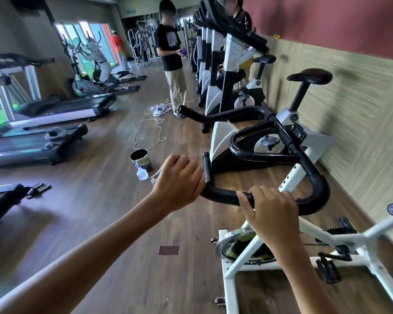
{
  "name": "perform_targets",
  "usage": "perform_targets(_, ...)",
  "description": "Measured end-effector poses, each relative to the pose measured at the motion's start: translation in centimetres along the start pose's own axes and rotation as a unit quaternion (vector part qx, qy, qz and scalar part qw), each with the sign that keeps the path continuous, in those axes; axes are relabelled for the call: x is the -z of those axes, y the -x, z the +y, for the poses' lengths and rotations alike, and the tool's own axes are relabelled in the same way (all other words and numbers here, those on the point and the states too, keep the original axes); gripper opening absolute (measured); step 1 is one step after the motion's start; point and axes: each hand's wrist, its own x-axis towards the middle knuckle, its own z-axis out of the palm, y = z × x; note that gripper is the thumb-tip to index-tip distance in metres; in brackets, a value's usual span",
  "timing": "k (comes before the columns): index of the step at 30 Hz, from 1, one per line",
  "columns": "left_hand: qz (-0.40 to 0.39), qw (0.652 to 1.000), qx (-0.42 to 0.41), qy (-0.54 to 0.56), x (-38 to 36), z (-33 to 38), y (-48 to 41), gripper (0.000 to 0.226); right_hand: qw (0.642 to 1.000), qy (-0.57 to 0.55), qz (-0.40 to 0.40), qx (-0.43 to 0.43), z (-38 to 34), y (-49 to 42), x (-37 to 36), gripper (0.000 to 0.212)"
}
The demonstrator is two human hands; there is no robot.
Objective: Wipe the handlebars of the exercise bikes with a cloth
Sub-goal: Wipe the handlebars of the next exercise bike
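Wiping along this black foam-covered handlebar (225, 194) goes best, I think, if my right hand (272, 214) keeps it steady while my left hand (179, 180) draws the cloth outward over the upturned end of the grip, turning the wrist so the underside gets rubbed too. My left hand is curled into a tight fist around the pale, knitted-looking cloth (156, 176), only an edge of which peeks out beyond my knuckles, and it presses against the bend where the near bar turns up. My right hand is wrapped fully around the same bar, just beside the left, fingers closed over the top. The handlebar belongs to the nearest white-framed exercise bike (247, 264), directly in front of me. Its covering looks matte and a little scuffed, with a looped centre bar and a second horn reaching away. Whether it is already clean I cannot tell.
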Motion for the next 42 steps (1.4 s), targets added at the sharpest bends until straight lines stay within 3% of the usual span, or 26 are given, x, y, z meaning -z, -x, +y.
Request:
perform_targets(8, 0.067, 0.995, -0.012, 0.071, -0.1, -1.7, 0.2, 0.027, 1.000, 0.003, 0.008, -0.026, -0.5, 0.0, 0.1, 0.056)
perform_targets(14, 0.168, 0.980, 0.077, 0.079, -1.4, 0.2, 1.1, 0.020, 0.997, 0.016, 0.059, -0.038, -0.9, 0.6, -0.6, 0.050)
perform_targets(20, 0.306, 0.944, 0.102, 0.066, -3.9, 1.0, 1.4, 0.024, 0.978, 0.042, 0.205, 0.017, -0.4, 0.6, -3.3, 0.042)
perform_targets(24, 0.427, 0.881, 0.163, 0.118, -6.4, 2.8, 1.3, 0.029, 0.956, 0.055, 0.286, 0.043, -0.3, 0.5, -4.5, 0.045)
perform_targets(29, 0.512, 0.799, 0.225, 0.223, -8.8, 5.6, 0.8, 0.031, 0.924, 0.076, 0.371, 0.056, 0.0, 1.0, -6.0, 0.043)
perform_targets(35, 0.557, 0.670, 0.268, 0.412, -10.4, 11.0, -0.3, 0.050, 0.884, 0.069, 0.458, 0.070, 0.3, 0.3, -6.8, 0.055)
perform_targets(42, 0.558, 0.506, 0.257, 0.605, -10.3, 12.7, -1.3, 0.067, 0.873, 0.067, 0.476, 0.089, 0.6, 0.1, -7.1, 0.059)
